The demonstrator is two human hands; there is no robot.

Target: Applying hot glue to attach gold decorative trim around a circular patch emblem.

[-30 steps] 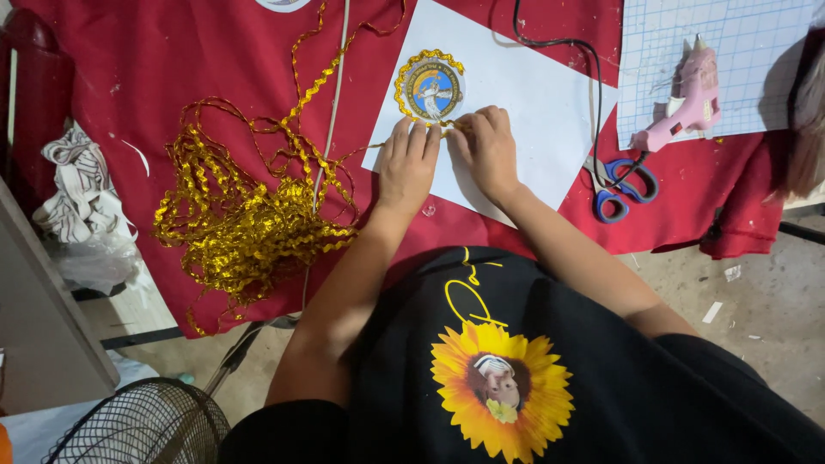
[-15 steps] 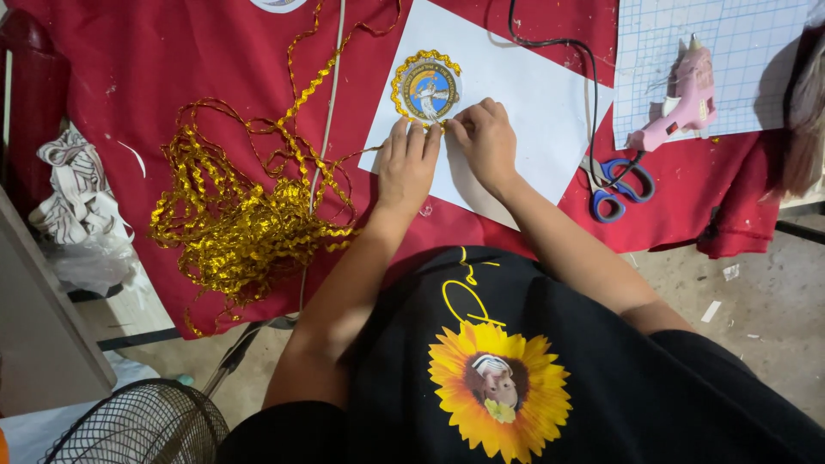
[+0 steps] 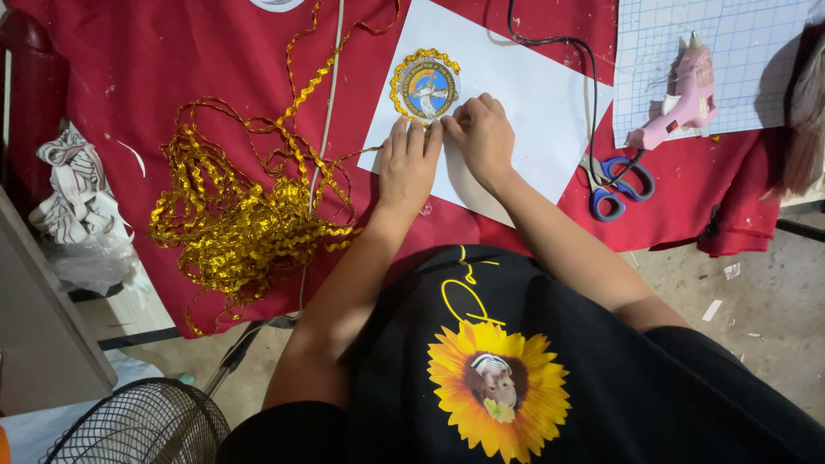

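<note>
Pressing gold trim onto the round badge

Both hands sit closer to the badge than a second ago; little else differs. Left hand lies flat, fingers together, pinning the gold trim at the badge's lower rim. Right hand is curled, fingertips pinched at that rim; the trim end is probably between them, can't confirm. Badge rests on the white sheet, already ringed in gold, so edging looks nearly closed. Glue gun and scissors lie untouched, right.
</note>
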